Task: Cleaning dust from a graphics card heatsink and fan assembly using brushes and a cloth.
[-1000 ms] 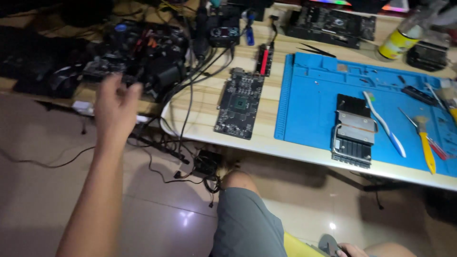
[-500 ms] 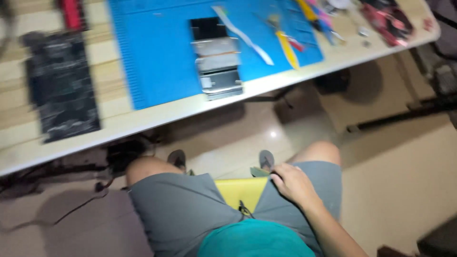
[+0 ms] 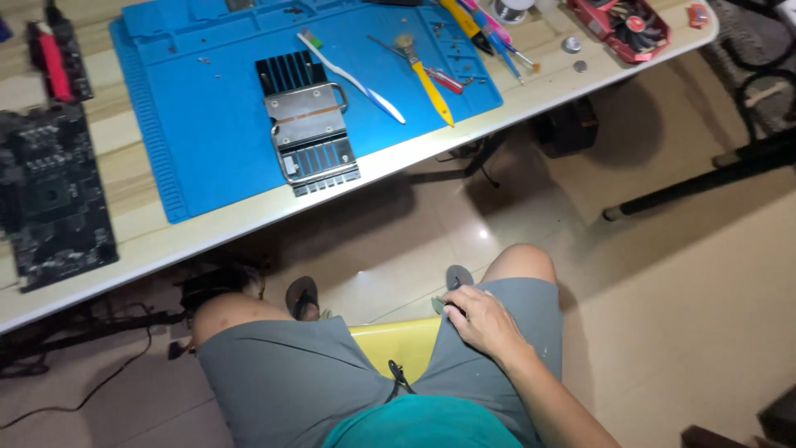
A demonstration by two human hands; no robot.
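Seated view, looking down past your knees to the surface (image 3: 249,228) above. Your right hand (image 3: 485,319) rests on the right leg of your grey shorts (image 3: 332,382), palm down on the inner thigh. Its fingertips (image 3: 452,303) curl onto a small dark object at the edge of the cloth, too small to identify; whether the grip is clamped on it or only touching cannot be told. Your left hand is out of view.

Between your thighs shows the front edge of a yellow seat (image 3: 398,344). Your sandalled feet (image 3: 303,297) stand on the pale tiled floor (image 3: 663,290) just ahead of the seat.

On the surface lies a blue work mat (image 3: 207,141). At its middle sits a finned metal heatsink (image 3: 308,129), lying flat, its near end close to the mat's front edge. Just right of it lie a toothbrush (image 3: 352,79) and a yellow-handled tool (image 3: 431,83), both slanted. A black circuit board (image 3: 50,199) lies left of the mat, and a red fan unit (image 3: 626,25) at the far right corner.
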